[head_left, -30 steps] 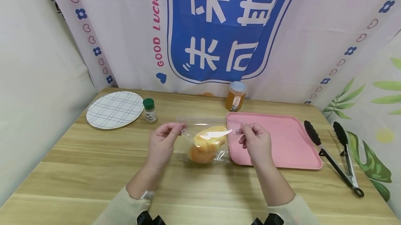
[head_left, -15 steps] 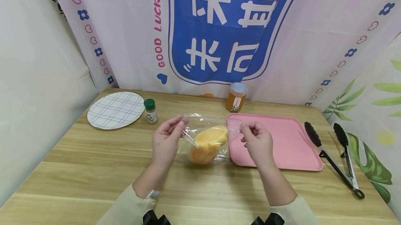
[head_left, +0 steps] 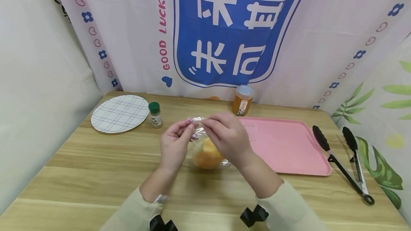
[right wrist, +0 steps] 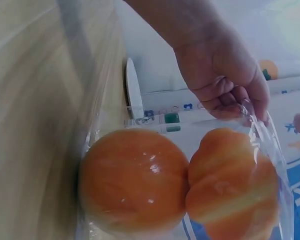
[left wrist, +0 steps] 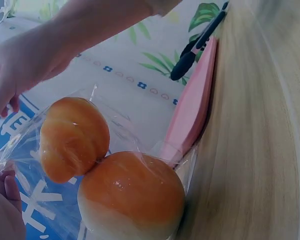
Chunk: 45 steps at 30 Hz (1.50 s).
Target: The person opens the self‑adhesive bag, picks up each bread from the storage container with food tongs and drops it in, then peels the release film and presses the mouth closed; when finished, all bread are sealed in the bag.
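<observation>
A clear plastic bag holds two breads, a round bun and a lumpy, folded-looking roll. In the head view the bun's lower part rests near the table's middle, while the roll is mostly hidden behind my right hand. My left hand pinches the bag's top left corner between thumb and fingers. Close beside it, my right hand pinches the bag's top edge, its thumb and forefinger almost touching the left fingertips. From the right wrist, the left hand shows gripping the crumpled plastic above the roll.
A pink tray lies right of the bag, with black-tipped tongs beyond it. At the back stand an amber jar and a green-capped shaker. A checked plate lies at the left.
My right hand has left the bag's top right corner and moved left along the top edge to the left hand. The left hand has shifted slightly right.
</observation>
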Tool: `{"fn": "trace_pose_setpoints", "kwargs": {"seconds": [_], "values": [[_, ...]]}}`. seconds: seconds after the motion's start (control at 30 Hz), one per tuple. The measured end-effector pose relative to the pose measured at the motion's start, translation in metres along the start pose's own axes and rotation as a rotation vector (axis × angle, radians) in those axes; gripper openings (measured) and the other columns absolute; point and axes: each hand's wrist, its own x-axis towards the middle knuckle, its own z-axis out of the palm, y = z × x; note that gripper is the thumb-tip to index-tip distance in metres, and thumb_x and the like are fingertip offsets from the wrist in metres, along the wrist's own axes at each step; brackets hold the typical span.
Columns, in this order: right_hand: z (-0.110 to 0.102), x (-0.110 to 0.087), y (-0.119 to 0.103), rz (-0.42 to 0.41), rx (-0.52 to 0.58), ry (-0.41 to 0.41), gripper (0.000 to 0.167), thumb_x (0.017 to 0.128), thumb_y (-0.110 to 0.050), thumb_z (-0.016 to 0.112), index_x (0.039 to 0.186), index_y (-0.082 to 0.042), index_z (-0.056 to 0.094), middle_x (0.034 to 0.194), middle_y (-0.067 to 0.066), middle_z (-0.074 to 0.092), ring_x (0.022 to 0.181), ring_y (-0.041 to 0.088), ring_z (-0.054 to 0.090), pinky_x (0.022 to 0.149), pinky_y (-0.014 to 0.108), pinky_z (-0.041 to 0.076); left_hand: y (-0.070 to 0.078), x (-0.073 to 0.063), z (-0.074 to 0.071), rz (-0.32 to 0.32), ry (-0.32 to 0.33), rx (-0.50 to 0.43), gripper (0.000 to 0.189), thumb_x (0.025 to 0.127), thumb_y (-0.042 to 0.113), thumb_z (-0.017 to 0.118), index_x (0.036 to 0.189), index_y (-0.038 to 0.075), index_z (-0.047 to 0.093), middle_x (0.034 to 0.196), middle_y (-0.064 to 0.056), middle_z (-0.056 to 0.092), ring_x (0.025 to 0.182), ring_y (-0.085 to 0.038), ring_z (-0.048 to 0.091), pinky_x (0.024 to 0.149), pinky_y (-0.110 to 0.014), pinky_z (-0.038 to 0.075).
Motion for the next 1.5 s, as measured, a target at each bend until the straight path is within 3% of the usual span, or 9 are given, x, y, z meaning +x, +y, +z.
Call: {"fn": "trace_pose_setpoints", "kwargs": {"seconds": [0.13, 0.3, 0.63, 0.77, 0.9, 1.13, 1.5], "values": [[0.009, 0.011, 0.001, -0.08, -0.072, -0.098, 0.014, 0.083, -0.011, 0.076, 0.096, -0.009, 0.076, 0.091, 0.004, 0.072, 0.085, 0.02, 0.067, 0.076, 0.029, 0.057, -0.002, -0.001, 0.002, 0.007, -0.016, -0.022, 0.014, 0.089, -0.012, 0.059, 0.101, -0.011, 0.066, 0.082, 0.013, 0.074, 0.071, -0.004, 0.068, 0.066, -0.017, 0.059], [0.012, 0.013, 0.006, -0.146, -0.145, -0.148, 0.013, 0.084, -0.012, 0.075, 0.097, -0.01, 0.076, 0.091, 0.002, 0.072, 0.086, 0.017, 0.067, 0.074, 0.026, 0.058, -0.001, -0.002, 0.003, 0.012, -0.026, -0.029, 0.016, 0.089, -0.013, 0.058, 0.104, -0.018, 0.062, 0.081, 0.013, 0.073, 0.067, -0.004, 0.066, 0.065, -0.017, 0.059], [0.014, 0.011, 0.013, -0.283, -0.215, -0.161, 0.013, 0.087, -0.005, 0.067, 0.099, -0.007, 0.073, 0.09, 0.002, 0.07, 0.085, 0.018, 0.064, 0.076, 0.027, 0.057, -0.001, -0.004, 0.003, -0.004, -0.044, -0.031, 0.015, 0.089, -0.012, 0.058, 0.098, -0.005, 0.068, 0.082, 0.011, 0.074, 0.064, -0.005, 0.065, 0.065, -0.019, 0.06], [0.016, 0.011, 0.013, -0.286, -0.21, -0.136, 0.01, 0.087, -0.009, 0.068, 0.096, -0.007, 0.073, 0.089, 0.002, 0.07, 0.084, 0.018, 0.065, 0.074, 0.027, 0.057, -0.001, -0.004, 0.002, -0.003, -0.051, -0.035, 0.017, 0.089, -0.012, 0.057, 0.098, -0.003, 0.068, 0.082, 0.011, 0.074, 0.063, -0.005, 0.065, 0.065, -0.019, 0.06], [0.018, 0.012, 0.012, -0.212, -0.167, -0.135, 0.008, 0.085, -0.012, 0.071, 0.091, -0.008, 0.073, 0.087, 0.001, 0.072, 0.082, 0.018, 0.066, 0.074, 0.028, 0.057, -0.002, -0.005, 0.002, -0.001, -0.054, -0.021, 0.015, 0.089, -0.012, 0.058, 0.1, -0.006, 0.067, 0.082, 0.011, 0.074, 0.064, -0.004, 0.066, 0.065, -0.019, 0.06], [0.018, 0.014, 0.007, 0.008, -0.059, -0.165, 0.003, 0.082, -0.009, 0.073, 0.083, -0.009, 0.071, 0.083, 0.002, 0.071, 0.079, 0.019, 0.064, 0.07, 0.029, 0.056, -0.001, -0.006, 0.002, -0.004, -0.091, 0.006, 0.02, 0.091, -0.011, 0.057, 0.108, -0.02, 0.061, 0.083, 0.014, 0.073, 0.069, -0.004, 0.068, 0.066, -0.019, 0.06], [0.021, 0.011, -0.003, 0.299, 0.077, -0.177, 0.005, 0.086, -0.008, 0.063, 0.084, -0.006, 0.067, 0.083, 0.005, 0.068, 0.086, 0.023, 0.062, 0.082, 0.036, 0.053, 0.001, -0.009, 0.004, -0.005, -0.126, 0.007, 0.017, 0.09, -0.013, 0.056, 0.105, -0.021, 0.059, 0.084, 0.014, 0.073, 0.07, -0.004, 0.068, 0.067, -0.021, 0.061]]}}
